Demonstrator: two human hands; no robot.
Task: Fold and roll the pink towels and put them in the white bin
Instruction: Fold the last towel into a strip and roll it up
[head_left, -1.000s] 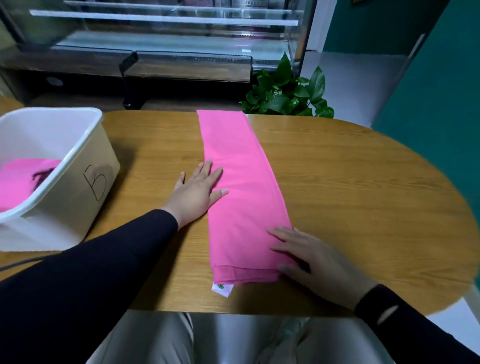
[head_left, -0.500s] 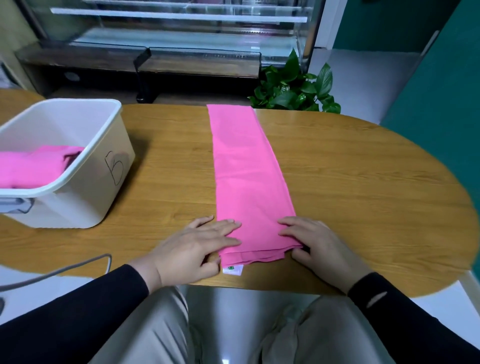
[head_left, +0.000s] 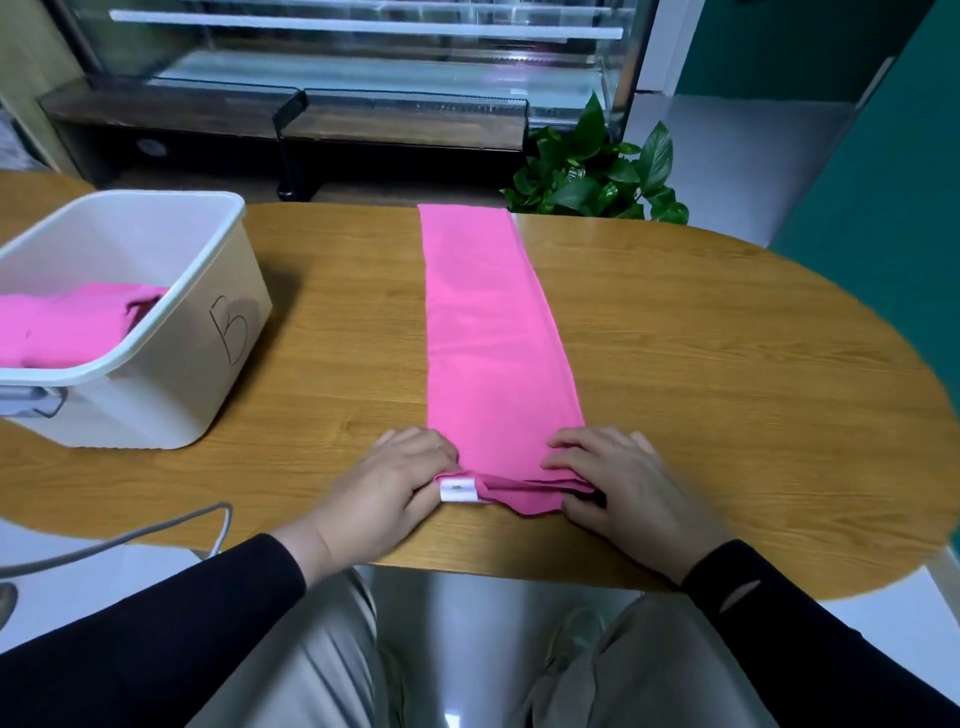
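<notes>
A pink towel (head_left: 488, 338), folded into a long narrow strip, lies on the wooden table (head_left: 727, 389) and runs from the far edge to the near edge. Its near end is turned up in a small first fold, with a white label (head_left: 459, 490) showing at the left corner. My left hand (head_left: 387, 488) pinches the left corner of that end. My right hand (head_left: 621, 480) grips the right corner with curled fingers. The white bin (head_left: 202, 332), marked "B", stands at the table's left with pink towels (head_left: 67, 325) inside.
A green potted plant (head_left: 597, 171) sits just beyond the table's far edge. A glass display case (head_left: 363, 67) stands behind it. A grey cable (head_left: 156, 530) hangs off the near left edge. My knees are under the near edge.
My left hand came down from the strip's middle to its near end. Both hands have curled onto the end and lifted it into a small fold, exposing the label.
</notes>
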